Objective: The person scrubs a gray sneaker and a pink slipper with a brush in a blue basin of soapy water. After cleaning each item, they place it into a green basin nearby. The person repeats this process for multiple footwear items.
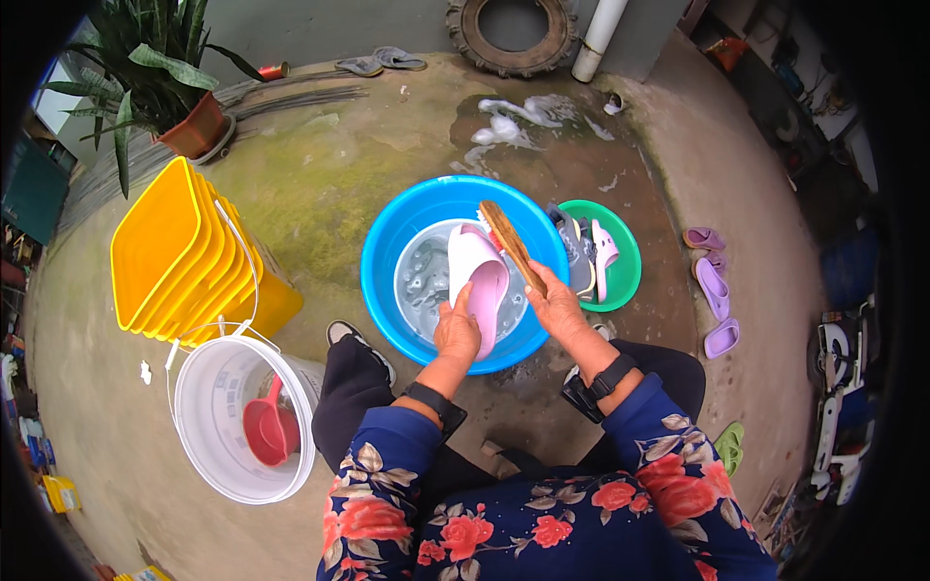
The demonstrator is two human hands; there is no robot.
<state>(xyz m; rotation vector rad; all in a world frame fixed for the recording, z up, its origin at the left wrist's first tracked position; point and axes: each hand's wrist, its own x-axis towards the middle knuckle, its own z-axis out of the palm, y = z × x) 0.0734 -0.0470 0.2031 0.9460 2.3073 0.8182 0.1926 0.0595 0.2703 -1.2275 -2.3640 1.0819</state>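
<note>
My left hand [458,330] grips a pale pink slide sandal [488,305] near its heel, thumb on the footbed. The sandal is tilted above a blue plastic basin [385,319] holding cloudy, bubbly water [425,272]. In my right hand [558,305] is a wooden-handled scrubbing brush [511,243], held by the handle's near end. Its white and red bristles face the sandal's strap; whether they touch it I cannot tell. Right of the basin, a green plastic basin [626,279] holds grey shoes [576,250] and a pink clog [604,250].
A white bucket [196,436] with a red dipper [272,428] stands at left, beside stacked yellow buckets [156,247]. Purple sandals [712,290] and green footwear [729,447] lie at right. Foam [505,131] covers wet concrete ahead, near a tyre [512,69]. A potted plant [192,131] stands upper left.
</note>
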